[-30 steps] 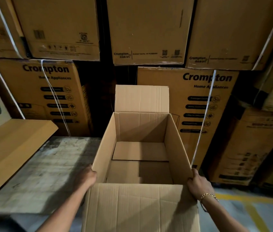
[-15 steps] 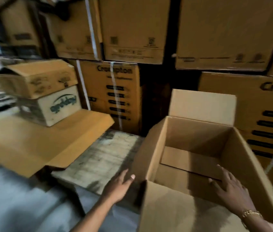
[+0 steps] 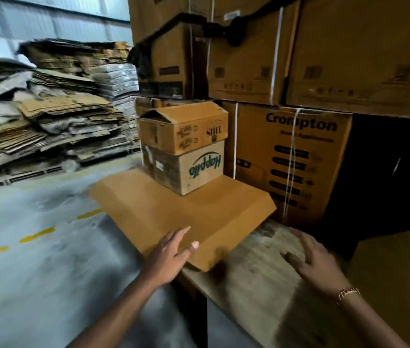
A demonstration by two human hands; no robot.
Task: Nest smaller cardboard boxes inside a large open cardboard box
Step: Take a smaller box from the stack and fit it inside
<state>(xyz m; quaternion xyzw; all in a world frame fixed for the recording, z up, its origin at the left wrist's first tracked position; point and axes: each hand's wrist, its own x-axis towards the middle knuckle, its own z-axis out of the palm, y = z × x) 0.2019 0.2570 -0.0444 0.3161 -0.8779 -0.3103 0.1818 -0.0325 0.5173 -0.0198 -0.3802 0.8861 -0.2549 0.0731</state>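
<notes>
Nearest the camera, the person's left hand [image 3: 171,254] reached out with fingers straight and loosely spread over the near edge of a flat carton [image 3: 186,214]. Whether it pressed on the card could not be told. The right hand [image 3: 318,263] hung just above the wooden platform [image 3: 256,280], fingers extended and a little apart, holding nothing. The large open box [image 3: 397,277] stood at the near right, only its corner in view.

Farther along the flat carton sat the two smaller boxes, stacked: a Happilo box [image 3: 198,169], its print upside down, with a plain brown box [image 3: 186,126] resting on top. The brown box's top flaps were peaked up, not sealed.

Both appeared to be light corrugated card, stiff in the walls but easily dented. The loose flaps would likely give poor purchase, so a two-handed hold low on opposite side walls looked the safer grip.

Behind them rose strapped Crompton cartons [image 3: 294,159], and at far left a pile of flattened cardboard [image 3: 48,109].
</notes>
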